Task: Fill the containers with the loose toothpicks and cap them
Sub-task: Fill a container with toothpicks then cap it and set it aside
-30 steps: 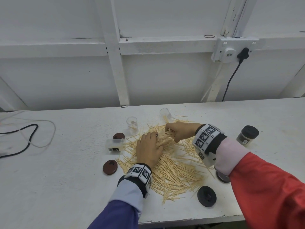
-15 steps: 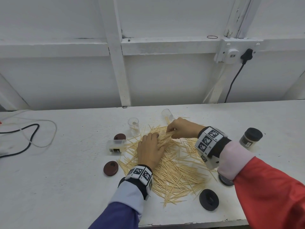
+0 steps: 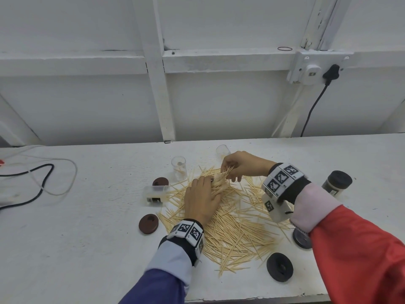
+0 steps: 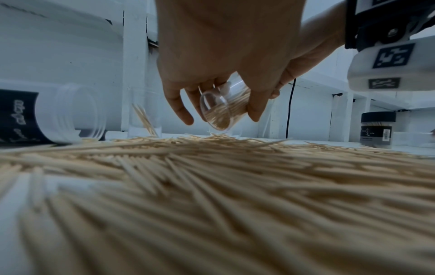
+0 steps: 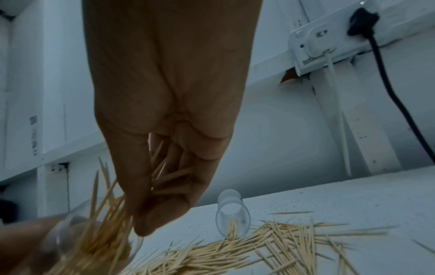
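Note:
A wide pile of loose toothpicks [image 3: 236, 227] covers the white table [image 3: 87, 238]. My left hand [image 3: 208, 183] rests on the pile and grips a small clear container [image 4: 221, 109], tilted, its mouth toward my right hand. The container is partly full, and toothpicks stick out of its mouth [image 5: 103, 219]. My right hand [image 3: 230, 174] hovers just above that mouth and pinches a bunch of toothpicks [image 5: 164, 176] between thumb and fingers.
An upright clear container [image 3: 179, 167], a labelled one on its side [image 3: 154, 194] and another lying at the back [image 3: 222, 149] ring the pile. Two brown caps [image 3: 148, 223], two black caps [image 3: 279, 269], a capped full container [image 3: 337, 183] at right. Cables [image 3: 39, 178] far left.
My right hand has lifted a little off the pile with a bunch of toothpicks and now holds it at the container's mouth. The left hand has stayed in place.

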